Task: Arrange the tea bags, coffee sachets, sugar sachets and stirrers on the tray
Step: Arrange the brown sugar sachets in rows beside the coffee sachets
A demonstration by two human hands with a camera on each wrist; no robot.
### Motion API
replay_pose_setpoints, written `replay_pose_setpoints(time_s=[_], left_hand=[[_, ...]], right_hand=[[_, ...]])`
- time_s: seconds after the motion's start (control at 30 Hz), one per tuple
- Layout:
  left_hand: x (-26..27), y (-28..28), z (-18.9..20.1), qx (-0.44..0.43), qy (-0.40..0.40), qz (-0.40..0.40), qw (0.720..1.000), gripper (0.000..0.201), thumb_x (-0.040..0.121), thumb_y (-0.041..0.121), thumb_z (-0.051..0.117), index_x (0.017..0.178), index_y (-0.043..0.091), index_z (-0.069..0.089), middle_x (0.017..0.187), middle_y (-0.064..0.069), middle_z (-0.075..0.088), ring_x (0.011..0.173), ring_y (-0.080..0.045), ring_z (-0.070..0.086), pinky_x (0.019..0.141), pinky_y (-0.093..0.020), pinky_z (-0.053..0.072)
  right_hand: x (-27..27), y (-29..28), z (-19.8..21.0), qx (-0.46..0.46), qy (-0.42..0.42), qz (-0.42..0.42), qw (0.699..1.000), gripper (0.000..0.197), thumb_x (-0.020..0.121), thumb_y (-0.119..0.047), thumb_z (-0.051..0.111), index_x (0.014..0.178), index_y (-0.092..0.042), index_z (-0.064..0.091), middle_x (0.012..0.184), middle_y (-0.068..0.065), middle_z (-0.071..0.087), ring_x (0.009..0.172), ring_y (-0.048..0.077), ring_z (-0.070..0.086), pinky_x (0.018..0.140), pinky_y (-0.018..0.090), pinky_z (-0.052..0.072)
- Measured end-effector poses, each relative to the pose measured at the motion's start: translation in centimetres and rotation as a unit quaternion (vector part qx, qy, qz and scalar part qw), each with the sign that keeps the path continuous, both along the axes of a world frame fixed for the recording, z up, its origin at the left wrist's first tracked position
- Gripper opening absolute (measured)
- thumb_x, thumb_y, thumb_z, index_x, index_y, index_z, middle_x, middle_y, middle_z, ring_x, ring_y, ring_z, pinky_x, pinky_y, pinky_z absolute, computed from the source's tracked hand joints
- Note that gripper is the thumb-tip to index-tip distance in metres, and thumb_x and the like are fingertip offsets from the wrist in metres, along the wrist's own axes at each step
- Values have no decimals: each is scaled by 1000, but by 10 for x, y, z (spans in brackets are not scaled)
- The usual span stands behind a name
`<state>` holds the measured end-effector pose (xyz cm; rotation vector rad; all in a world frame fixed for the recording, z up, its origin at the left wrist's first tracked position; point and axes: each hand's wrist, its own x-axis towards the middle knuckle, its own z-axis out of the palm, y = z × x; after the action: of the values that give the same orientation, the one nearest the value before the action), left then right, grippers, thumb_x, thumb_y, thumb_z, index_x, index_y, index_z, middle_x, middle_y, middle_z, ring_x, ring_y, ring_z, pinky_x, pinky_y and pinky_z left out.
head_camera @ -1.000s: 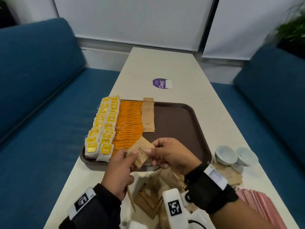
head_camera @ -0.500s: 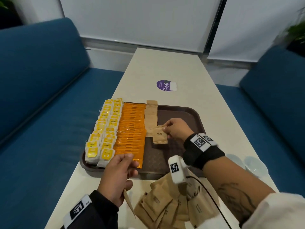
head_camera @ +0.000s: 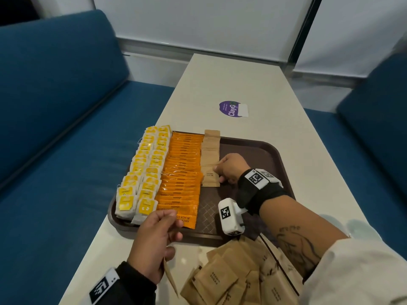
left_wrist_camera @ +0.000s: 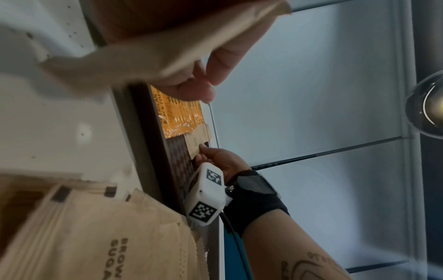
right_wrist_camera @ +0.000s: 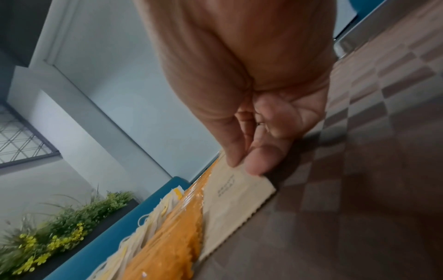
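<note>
Starting at the left of the brown tray (head_camera: pixel 273 150), we have two rows of yellow tea bags (head_camera: pixel 143 170), then a column of orange coffee sachets (head_camera: pixel 182 172), then the growing column of brown sugar sachets (head_camera: pixel 211 148) that we are extending now. No stirrers show in these views.

Our left hand (head_camera: pixel 157 241) hovers over the tray's near edge with its fingers bent, and a brown sugar sachet (left_wrist_camera: pixel 167 47) is tucked in its grip, ready as the next one to lay. We do well to keep that hand low and near, so the hand-over stays short.

Our right hand (head_camera: pixel 231 169) is on the tray, thumb and fingertips (right_wrist_camera: pixel 261 161) pinching the right edge of the nearest sachet in the column (head_camera: pixel 210 178), which lies flat on the tray floor just beside the coffee sachets. To finish this step cleanly, we should slide it until its left edge runs parallel to the orange column and its far end overlaps the sachet behind by the same margin as the others. We press lightly before letting go, since the paper is light and may shift with the fingers.

Further right and nearer us, the loose pile of sugar sachets (head_camera: pixel 231 278) waits on the surface (head_camera: pixel 242 80). We should draw from its top, one at a time.
</note>
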<state>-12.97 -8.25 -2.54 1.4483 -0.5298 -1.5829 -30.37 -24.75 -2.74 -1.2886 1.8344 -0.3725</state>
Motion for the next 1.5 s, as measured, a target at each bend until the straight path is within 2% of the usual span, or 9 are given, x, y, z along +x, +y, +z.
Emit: replay_pose_setpoints(time_s=[0.1, 0.23, 0.43, 0.6, 0.7, 0.97, 1.17, 1.3, 1.5], left_hand=[[0, 0, 0, 3, -1, -2, 1000, 5, 95, 16, 50, 95, 14, 55, 73, -7, 59, 55, -13, 48, 29, -13, 24], [0, 0, 6, -10, 5, -1, 1000, 6, 95, 15, 49, 94, 14, 55, 71, -6, 59, 54, -13, 48, 30, -12, 23], [-6, -2, 18, -40, 21, 1, 999, 8, 96, 15, 48, 90, 16, 53, 72, -4, 56, 49, -10, 47, 30, -10, 23], [-13, -3, 27, -78, 32, 16, 996, 10, 95, 16, 49, 86, 17, 54, 73, -5, 57, 55, -17, 51, 49, -26, 39], [-18, 2, 31, -90, 18, 26, 995, 9, 95, 18, 50, 88, 18, 55, 76, -5, 59, 58, -20, 49, 55, -29, 38], [-21, 17, 41, -119, 9, 8, 993, 22, 98, 31, 42, 90, 18, 57, 83, -7, 61, 70, -21, 56, 66, -35, 47], [-13, 22, 41, -191, -123, -119, 967, 8, 89, 5, 56, 89, 13, 56, 89, -14, 64, 64, -11, 59, 45, -12, 43], [-2, 16, 36, -224, -204, -137, 943, 16, 85, -1, 61, 84, 15, 59, 82, -9, 62, 79, -21, 59, 64, -26, 50], [13, 9, 19, -236, -401, -232, 854, 17, 90, 14, 58, 88, 30, 62, 94, 15, 63, 92, -3, 58, 82, -25, 49]], right_hand=[[3, -1, 2, 17, 15, -16, 1000, 20, 90, -24, 62, 103, -9, 57, 91, 8, 72, 52, 9, 57, 44, 19, 38], [-3, 14, 26, -71, 25, -12, 997, 20, 89, -29, 63, 82, -14, 53, 72, 1, 58, 56, 10, 52, 57, 21, 44], [0, 97, 84, -122, -88, 167, 974, 25, 80, -37, 71, 88, -17, 58, 74, -4, 60, 56, 3, 55, 48, 14, 43], [18, 174, 75, -94, -140, 256, 952, 39, 64, -26, 86, 91, -21, 58, 86, 3, 64, 73, 7, 56, 70, 35, 51], [31, 201, 61, -129, -153, 247, 948, 45, 64, -22, 86, 96, -23, 54, 82, -16, 58, 67, -2, 52, 65, 19, 47], [19, 209, 42, -160, -229, 85, 956, 18, 81, -4, 70, 76, -18, 59, 69, 1, 62, 50, 6, 54, 47, 16, 40], [2, 196, 44, -105, -371, -35, 922, 13, 84, -2, 65, 93, -2, 57, 81, 14, 72, 50, 15, 60, 36, 18, 37], [2, 186, 48, -84, -306, -11, 948, 4, 91, -9, 58, 88, -7, 60, 83, 11, 69, 55, 9, 61, 41, 20, 43], [-17, 135, 62, -123, -160, -57, 978, 9, 93, -18, 57, 87, -16, 64, 78, -5, 65, 63, 0, 59, 52, 13, 43]])
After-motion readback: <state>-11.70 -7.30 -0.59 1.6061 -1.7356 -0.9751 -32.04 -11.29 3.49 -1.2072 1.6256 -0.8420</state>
